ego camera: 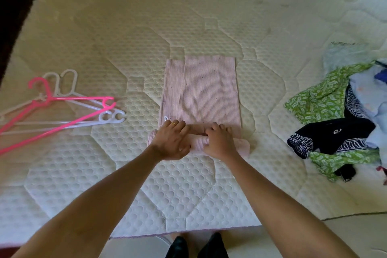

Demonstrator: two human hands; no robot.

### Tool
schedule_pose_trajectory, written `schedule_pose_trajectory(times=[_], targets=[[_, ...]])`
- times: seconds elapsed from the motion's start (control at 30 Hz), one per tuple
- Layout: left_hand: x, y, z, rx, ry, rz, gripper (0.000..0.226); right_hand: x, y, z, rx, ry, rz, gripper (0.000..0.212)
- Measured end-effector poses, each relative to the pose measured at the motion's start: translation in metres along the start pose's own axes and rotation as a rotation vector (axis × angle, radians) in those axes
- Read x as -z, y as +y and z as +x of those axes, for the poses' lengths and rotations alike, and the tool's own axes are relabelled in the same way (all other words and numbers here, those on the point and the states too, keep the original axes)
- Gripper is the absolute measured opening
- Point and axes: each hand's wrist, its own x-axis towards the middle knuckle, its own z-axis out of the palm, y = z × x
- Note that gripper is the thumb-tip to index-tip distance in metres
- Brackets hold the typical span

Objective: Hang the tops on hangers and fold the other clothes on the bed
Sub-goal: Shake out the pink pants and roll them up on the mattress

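While both hands curl over its rolled near end, the pale pink ribbed knit garment (206, 92) lies flat mid-mattress (125, 27). Left hand (172, 139) and right hand (219, 139) grip the roll side by side. Soft, light, floppy stuff, I'd say — best held at the roll's ends; pink and white plastic hangers (62, 109) wait left of it, the crumpled clothes pile (335, 111) right.

The person is wearing nothing on either forearm; both are showing bare from elbow to wrist. The left hand (170, 140) is wearing a thin gold ring (173, 123). The right hand (219, 141) is wearing nothing.
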Motion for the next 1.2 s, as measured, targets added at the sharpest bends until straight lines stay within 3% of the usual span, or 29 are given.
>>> schedule_pose_trajectory(times=[0.13,0.27,0.37,0.47,0.53,0.67,0.7,0.8,0.83,0.9,0.97,1.0,1.07,1.13,1.2], targets=[[-0.005,0.002,0.004,-0.012,-0.077,-0.13,0.05,-0.025,0.007,-0.02,0.222,0.182,-0.115,0.059],[0.009,-0.001,0.012,0.092,-0.208,-0.282,0.042,-0.02,0.005,-0.009,0.201,0.215,-0.011,0.045],[0.018,0.002,0.011,0.169,-0.179,-0.29,0.04,0.0,-0.002,0.012,0.22,0.135,0.03,0.032],[0.013,0.009,0.001,0.308,-0.15,-0.262,0.038,0.012,-0.004,0.027,0.181,0.004,0.013,0.033],[0.009,0.011,0.004,0.378,-0.253,-0.261,0.038,0.014,-0.005,0.03,0.129,-0.055,0.018,0.037],[0.005,-0.003,0.029,0.411,-0.472,-0.354,0.036,-0.005,0.001,0.002,0.249,0.326,-0.025,0.048],[0.004,-0.008,0.035,0.432,-0.513,-0.378,0.033,-0.012,0.006,-0.009,0.27,0.348,-0.079,0.052],[0.005,-0.006,0.04,0.514,-0.536,-0.438,0.032,-0.028,0.016,-0.025,0.223,0.222,-0.223,0.071],[0.008,0.0,0.036,0.505,-0.461,-0.418,0.034,-0.024,0.014,-0.02,0.188,0.163,-0.239,0.074],[0.012,0.011,0.023,0.319,-0.119,-0.203,0.044,0.0,0.009,-0.002,0.15,-0.061,-0.14,0.065],[0.012,0.015,0.006,0.117,0.051,0.002,0.061,0.025,0.006,0.024,0.048,-0.409,0.078,0.061],[0.013,0.014,0.001,0.086,-0.051,0.027,0.068,0.034,0.005,0.032,-0.02,-0.547,0.164,0.066],[0.014,0.013,0.001,0.154,-0.355,0.024,0.074,0.039,0.006,0.037,-0.081,-0.644,0.207,0.076],[0.016,0.02,0.011,0.242,-0.473,-0.054,0.072,0.034,0.006,0.03,-0.043,-0.542,0.111,0.071],[0.02,0.025,0.025,0.324,-0.485,-0.191,0.065,0.02,0.003,0.014,-0.007,-0.266,0.037,0.064]])
